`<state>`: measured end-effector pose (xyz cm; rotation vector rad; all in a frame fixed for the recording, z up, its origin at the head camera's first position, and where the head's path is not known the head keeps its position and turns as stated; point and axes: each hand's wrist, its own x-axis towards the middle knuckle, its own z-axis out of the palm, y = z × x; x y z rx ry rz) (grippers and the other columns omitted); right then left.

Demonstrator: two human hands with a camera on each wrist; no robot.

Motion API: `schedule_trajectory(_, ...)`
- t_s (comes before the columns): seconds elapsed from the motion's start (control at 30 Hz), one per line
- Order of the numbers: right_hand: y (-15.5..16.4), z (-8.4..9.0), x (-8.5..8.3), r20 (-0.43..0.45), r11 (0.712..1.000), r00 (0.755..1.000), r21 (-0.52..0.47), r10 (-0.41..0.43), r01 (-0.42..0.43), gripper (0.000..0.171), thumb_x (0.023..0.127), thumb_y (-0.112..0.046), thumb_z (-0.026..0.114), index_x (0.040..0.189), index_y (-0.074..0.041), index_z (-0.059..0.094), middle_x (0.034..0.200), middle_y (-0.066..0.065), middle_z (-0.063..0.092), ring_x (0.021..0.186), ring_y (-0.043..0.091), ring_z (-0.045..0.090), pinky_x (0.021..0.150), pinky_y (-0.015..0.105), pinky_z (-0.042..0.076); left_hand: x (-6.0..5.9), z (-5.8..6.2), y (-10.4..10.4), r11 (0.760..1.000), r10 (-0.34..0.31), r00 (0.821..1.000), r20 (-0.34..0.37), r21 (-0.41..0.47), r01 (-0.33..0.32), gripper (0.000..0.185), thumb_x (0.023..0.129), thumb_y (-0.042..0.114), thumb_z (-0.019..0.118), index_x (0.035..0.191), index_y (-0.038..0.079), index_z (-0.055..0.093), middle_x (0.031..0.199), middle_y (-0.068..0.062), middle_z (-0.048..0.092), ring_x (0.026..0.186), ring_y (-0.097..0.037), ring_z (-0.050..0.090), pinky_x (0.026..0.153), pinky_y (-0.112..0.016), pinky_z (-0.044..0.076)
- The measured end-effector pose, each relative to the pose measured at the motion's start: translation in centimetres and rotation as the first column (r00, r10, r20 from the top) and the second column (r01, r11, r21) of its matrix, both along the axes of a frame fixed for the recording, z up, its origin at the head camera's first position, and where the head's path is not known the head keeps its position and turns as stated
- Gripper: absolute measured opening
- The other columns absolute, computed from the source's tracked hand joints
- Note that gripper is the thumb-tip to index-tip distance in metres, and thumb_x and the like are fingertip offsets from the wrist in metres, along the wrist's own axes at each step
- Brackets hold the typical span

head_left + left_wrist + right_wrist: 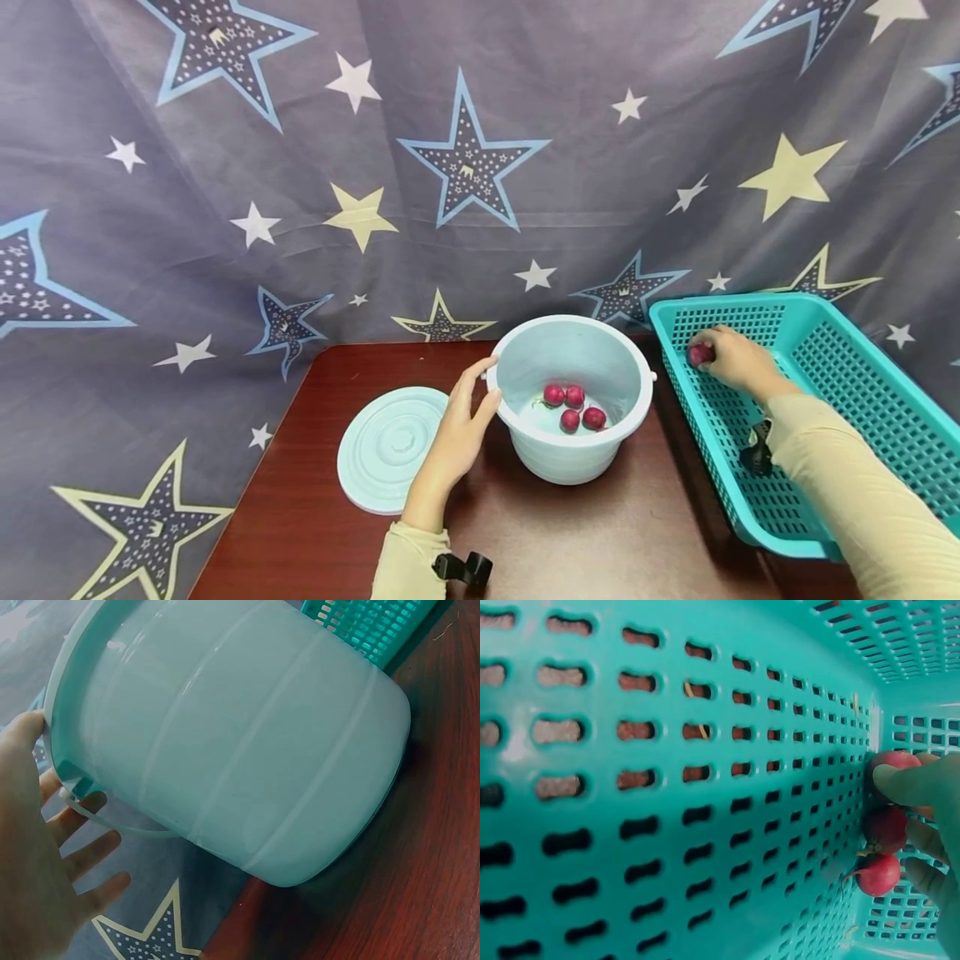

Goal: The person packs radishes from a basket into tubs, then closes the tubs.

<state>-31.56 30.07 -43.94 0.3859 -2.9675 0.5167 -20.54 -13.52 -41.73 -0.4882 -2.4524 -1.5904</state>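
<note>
A pale blue bucket (566,458) holds several red radishes (570,421) on its bottom. My left hand (459,429) touches its left rim, the thumb against the edge; the left wrist view shows the other fingers (94,855) spread and fairly straight by the handle (127,829). Over in the turquoise basket (738,508), my right hand (738,362) pinches a radish (892,761) at the far left corner. Two more radishes lie right beside it in the right wrist view, a dark one (886,829) and a brighter one (877,875) under the fingers.
The bucket's round lid (393,450) lies flat to the left on the red-brown table (300,517). The basket stands close on the bucket's right. A grey star-patterned cloth (585,200) hangs behind the table.
</note>
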Motion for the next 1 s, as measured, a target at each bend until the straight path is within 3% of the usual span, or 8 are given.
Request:
schedule_trajectory(0.4, 0.8, 0.6, 0.4, 0.035, 0.997, 0.999, -0.079, -0.002, 0.005, 0.032, 0.088, -0.013, 0.073, 0.116, -0.001, 0.066, 0.108, 0.026, 0.062, 0.095, 0.042, 0.059, 0.076, 0.060, 0.048, -0.2, -0.2, 0.1, 1.000, -0.012, 1.000, -0.005, 0.010, 0.012, 0.043, 0.104, 0.037, 0.050, 0.146, 0.030, 0.042, 0.150, 0.007, 0.040, 0.142, -0.015, 0.028, 0.115, -0.052, 0.023)
schedule_trajectory(0.7, 1.1, 1.6, 0.7, 0.091, 0.985, 0.996, -0.170, 0.012, 0.004, 0.038, 0.090, -0.016, 0.072, 0.120, 0.004, 0.062, 0.108, 0.027, 0.063, 0.094, 0.040, 0.060, 0.078, 0.057, 0.047, -0.2, -0.2, 0.0, 1.000, -0.001, 1.000, -0.011, 0.002, 0.001, 0.044, 0.103, 0.037, 0.051, 0.146, 0.030, 0.042, 0.149, 0.004, 0.041, 0.141, -0.015, 0.029, 0.114, -0.052, 0.024)
schedule_trajectory(0.87, 1.3, 2.3, 1.0, 0.109, 0.980, 0.994, -0.200, 0.014, 0.008, 0.041, 0.090, -0.019, 0.074, 0.120, 0.005, 0.061, 0.111, 0.028, 0.062, 0.091, 0.038, 0.061, 0.071, 0.049, 0.049, -0.2, -0.3, 0.0, 1.000, -0.003, 1.000, -0.010, 0.005, 0.003, 0.044, 0.103, 0.037, 0.051, 0.146, 0.030, 0.042, 0.149, 0.003, 0.041, 0.141, -0.015, 0.029, 0.114, -0.051, 0.024)
schedule_trajectory(1.0, 1.2, 3.2, 1.3, 0.131, 0.971, 0.991, -0.237, 0.020, 0.012, 0.045, 0.090, -0.020, 0.074, 0.124, 0.006, 0.059, 0.113, 0.027, 0.061, 0.079, 0.028, 0.061, 0.061, 0.038, 0.048, -0.2, -0.2, 0.0, 1.000, -0.007, 1.000, -0.014, 0.009, 0.007, 0.044, 0.104, 0.033, 0.051, 0.146, 0.028, 0.042, 0.149, 0.003, 0.041, 0.142, -0.016, 0.029, 0.114, -0.052, 0.024)
